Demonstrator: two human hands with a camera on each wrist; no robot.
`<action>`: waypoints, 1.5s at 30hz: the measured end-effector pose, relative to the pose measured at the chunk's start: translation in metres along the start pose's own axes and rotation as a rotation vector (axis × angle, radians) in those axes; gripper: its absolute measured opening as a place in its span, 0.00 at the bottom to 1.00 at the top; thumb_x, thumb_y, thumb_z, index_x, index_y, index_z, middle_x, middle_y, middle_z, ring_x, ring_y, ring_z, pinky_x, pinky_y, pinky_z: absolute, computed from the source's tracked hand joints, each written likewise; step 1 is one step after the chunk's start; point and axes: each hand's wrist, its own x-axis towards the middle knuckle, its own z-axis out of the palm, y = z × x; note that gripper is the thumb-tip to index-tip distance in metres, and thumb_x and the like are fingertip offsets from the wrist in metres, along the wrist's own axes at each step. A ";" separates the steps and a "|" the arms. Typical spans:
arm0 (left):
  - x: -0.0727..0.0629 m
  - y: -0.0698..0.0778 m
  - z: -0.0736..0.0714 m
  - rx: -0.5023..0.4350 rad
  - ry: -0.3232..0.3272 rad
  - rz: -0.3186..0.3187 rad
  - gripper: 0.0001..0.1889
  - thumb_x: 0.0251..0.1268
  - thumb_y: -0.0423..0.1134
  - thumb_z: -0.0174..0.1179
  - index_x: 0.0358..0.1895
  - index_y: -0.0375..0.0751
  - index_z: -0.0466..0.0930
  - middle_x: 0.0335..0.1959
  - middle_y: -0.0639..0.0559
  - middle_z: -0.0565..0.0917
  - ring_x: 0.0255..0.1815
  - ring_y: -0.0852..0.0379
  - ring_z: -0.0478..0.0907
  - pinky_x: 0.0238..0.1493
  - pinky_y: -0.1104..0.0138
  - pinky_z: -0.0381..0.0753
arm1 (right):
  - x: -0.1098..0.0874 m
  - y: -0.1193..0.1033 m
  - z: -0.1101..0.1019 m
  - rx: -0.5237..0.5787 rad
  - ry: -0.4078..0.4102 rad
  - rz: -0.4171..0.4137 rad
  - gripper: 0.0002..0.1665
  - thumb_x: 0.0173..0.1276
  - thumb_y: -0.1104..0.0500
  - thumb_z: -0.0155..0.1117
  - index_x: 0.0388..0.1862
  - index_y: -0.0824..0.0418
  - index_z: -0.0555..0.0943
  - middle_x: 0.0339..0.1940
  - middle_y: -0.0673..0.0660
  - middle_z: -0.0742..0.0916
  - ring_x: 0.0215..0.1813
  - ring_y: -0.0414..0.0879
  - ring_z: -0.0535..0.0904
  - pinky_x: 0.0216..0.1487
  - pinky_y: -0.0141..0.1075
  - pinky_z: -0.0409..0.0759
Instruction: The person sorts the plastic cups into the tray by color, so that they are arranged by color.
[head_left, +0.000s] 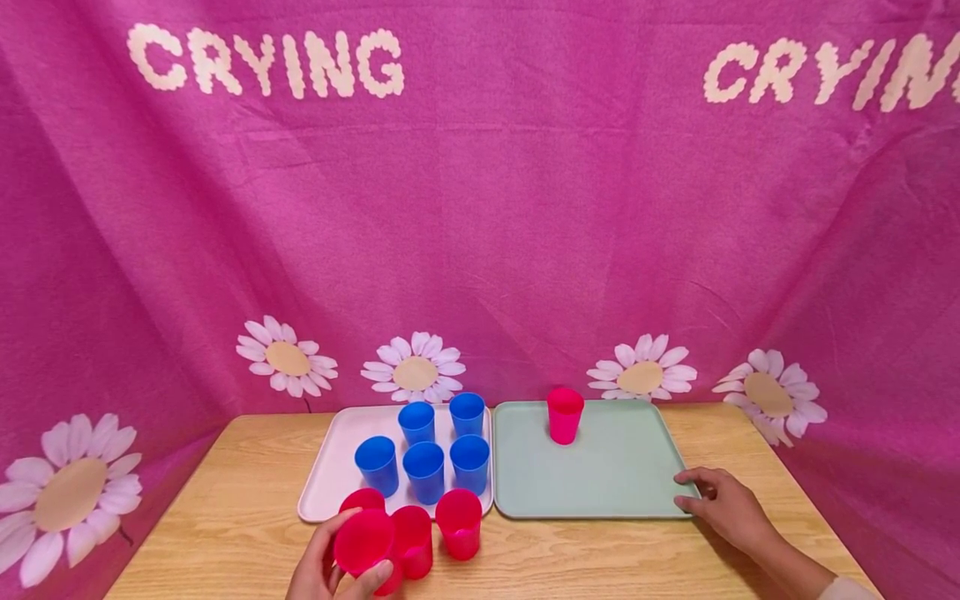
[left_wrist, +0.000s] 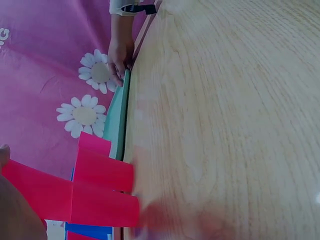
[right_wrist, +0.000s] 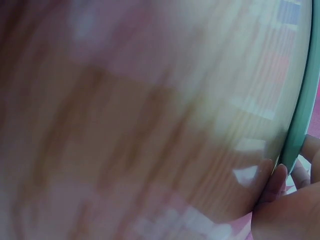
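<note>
My left hand [head_left: 313, 573] grips a red cup [head_left: 365, 540] by its sides at the table's front; its mouth faces up towards the head camera. Close around it stand three more red cups [head_left: 460, 525], one partly hidden behind the held cup. In the left wrist view, the held cup [left_wrist: 37, 189] slants beside two upright ones. At the front right corner of the green tray [head_left: 622, 487], my right hand [head_left: 726, 507] pinches the rim, thumb and fingers on either side in the right wrist view. Another red cup [head_left: 565, 417] stands upright near that tray's back edge.
Several blue cups [head_left: 423, 473] stand upright on the pale pink tray [head_left: 330, 467], left of the green one and close against it. Both trays lie on a wooden table [head_left: 585, 558]. A pink flowered cloth [head_left: 480, 208] hangs behind the table and along its sides.
</note>
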 end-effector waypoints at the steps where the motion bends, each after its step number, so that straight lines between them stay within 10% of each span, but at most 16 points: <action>1: 0.000 0.002 0.000 -0.001 -0.005 0.004 0.49 0.46 0.42 0.83 0.71 0.37 0.65 0.66 0.36 0.75 0.62 0.39 0.75 0.50 0.55 0.88 | 0.000 0.000 0.000 0.000 -0.001 -0.001 0.19 0.62 0.55 0.78 0.49 0.63 0.87 0.43 0.59 0.84 0.42 0.49 0.74 0.42 0.40 0.74; 14: -0.005 0.028 0.013 0.001 -0.067 0.109 0.48 0.50 0.45 0.82 0.73 0.40 0.64 0.66 0.39 0.76 0.62 0.41 0.76 0.50 0.55 0.88 | -0.001 -0.004 -0.001 -0.009 0.002 0.004 0.20 0.62 0.56 0.78 0.50 0.63 0.87 0.45 0.61 0.85 0.43 0.49 0.76 0.43 0.42 0.75; 45: -0.006 0.049 0.111 -0.166 -0.350 0.150 0.41 0.54 0.41 0.79 0.71 0.47 0.68 0.65 0.44 0.76 0.66 0.41 0.73 0.50 0.51 0.88 | 0.001 0.001 0.000 -0.012 0.000 0.007 0.19 0.61 0.55 0.79 0.49 0.62 0.87 0.43 0.58 0.85 0.41 0.48 0.74 0.42 0.40 0.74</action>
